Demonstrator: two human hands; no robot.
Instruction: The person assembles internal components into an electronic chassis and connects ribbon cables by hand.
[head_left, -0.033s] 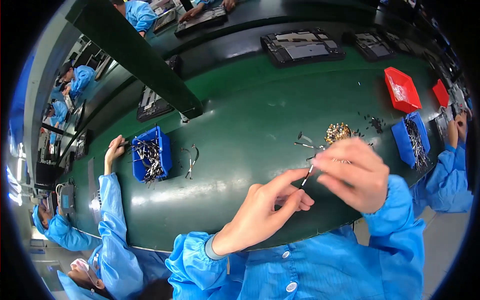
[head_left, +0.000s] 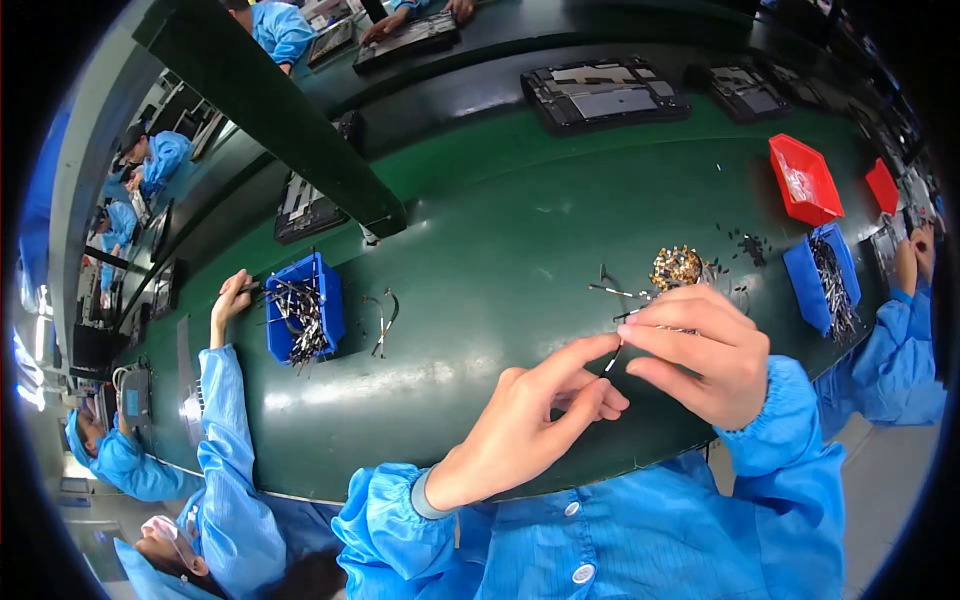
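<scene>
My left hand is closed on a thin black-and-white flex cable, with the strip slanting upward between its fingertips. At the strip's upper end the thumb and index finger of my right hand are pinched together, touching it. Whatever else lies within the right fingers is hidden. Just beyond the hands, another thin strip lies on the green table. Behind my right hand is a heap of small gold-coloured parts, partly covered by the fingers.
Small black pieces lie right of the heap. A blue bin and red bin stand at right. Left are loose strips, a strip-filled blue bin, a co-worker's hand and a green post. Device housings line the back.
My right hand has shifted slightly left and down, its fingers nearer the cable's upper end. My left hand stays in place with the cable.
</scene>
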